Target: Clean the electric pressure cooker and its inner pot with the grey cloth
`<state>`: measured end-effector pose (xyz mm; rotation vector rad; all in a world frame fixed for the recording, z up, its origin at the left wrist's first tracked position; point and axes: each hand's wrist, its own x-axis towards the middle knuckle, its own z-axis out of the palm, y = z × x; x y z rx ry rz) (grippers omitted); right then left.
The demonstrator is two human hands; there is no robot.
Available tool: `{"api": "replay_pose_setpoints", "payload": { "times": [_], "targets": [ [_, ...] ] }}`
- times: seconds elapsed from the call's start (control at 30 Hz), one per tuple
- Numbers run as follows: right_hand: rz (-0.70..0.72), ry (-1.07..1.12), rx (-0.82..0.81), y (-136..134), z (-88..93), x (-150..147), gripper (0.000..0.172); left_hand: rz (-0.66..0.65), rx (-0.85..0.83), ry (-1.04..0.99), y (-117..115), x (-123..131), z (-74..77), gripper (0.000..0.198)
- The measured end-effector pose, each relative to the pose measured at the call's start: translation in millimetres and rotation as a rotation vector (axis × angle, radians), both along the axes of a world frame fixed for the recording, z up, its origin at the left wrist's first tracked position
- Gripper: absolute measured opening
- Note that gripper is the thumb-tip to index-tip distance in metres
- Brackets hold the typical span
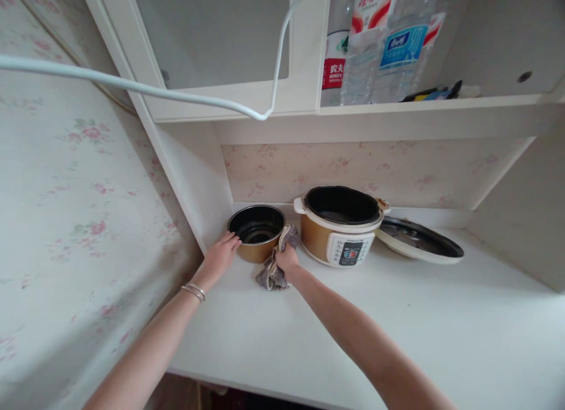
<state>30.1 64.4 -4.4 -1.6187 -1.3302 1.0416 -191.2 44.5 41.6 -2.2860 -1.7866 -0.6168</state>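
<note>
Cloth point(269, 277) fills right hand point(287, 259) against pot point(252, 255), outstretched left hand point(223, 250) touching opposite side, counter point(273, 339) opening toward its front edge.

The cooker point(314, 236) has a satin gold wall and smooth white plastic trim. Left of it, the pot point(251, 253) looks metal — dark and slick inside, with a shiny rim. The cloth point(270, 277) just left of the cooker is soft and fuzzy. Right of the cooker, the lid point(417, 240) pairs smooth white plastic with a glossy dark underside. Beneath the cooker, the table point(375, 327) is smooth, faintly sheened; above, the bottles point(399, 69) are clear, shiny plastic.
</note>
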Motion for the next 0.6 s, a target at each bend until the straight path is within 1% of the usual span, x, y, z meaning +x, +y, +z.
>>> {"api": "replay_pose_setpoints", "payload": {
  "times": [0.1,0.17,0.23,0.3,0.37,0.43,0.53,0.6],
  "targets": [
    [0.007,0.008,-0.02,-6,-1.4,-7,0.036,0.05,0.003,-0.033,-13,42,-0.2,0.041],
    [0.015,0.011,-0.02,-8,-0.5,-7,0.035,0.049,-0.019,-0.055,-20,68,-0.5,0.041],
    [0.021,0.009,-0.014,-8,1.8,-3,0.036,-0.042,-0.055,-0.073,-26,87,0.4,0.041],
    [0.025,0.004,-0.007,-5,4.9,3,0.036,-0.159,-0.073,-0.09,-28,93,4.4,0.042],
    [0.027,-0.001,-0.004,-2,7.5,10,0.038,-0.231,-0.054,-0.092,-26,84,11.7,0.043],
    [0.031,-0.004,-0.005,1,8.9,15,0.04,-0.234,-0.009,-0.069,-19,60,20.3,0.044],
    [0.039,-0.008,-0.005,5,8.9,17,0.041,-0.162,0.03,-0.005,-3,6,27.4,0.046],
    [0.045,-0.01,0.002,8,7.7,15,0.042,-0.064,-0.003,0.027,6,-30,24.9,0.049]
  ]
}}
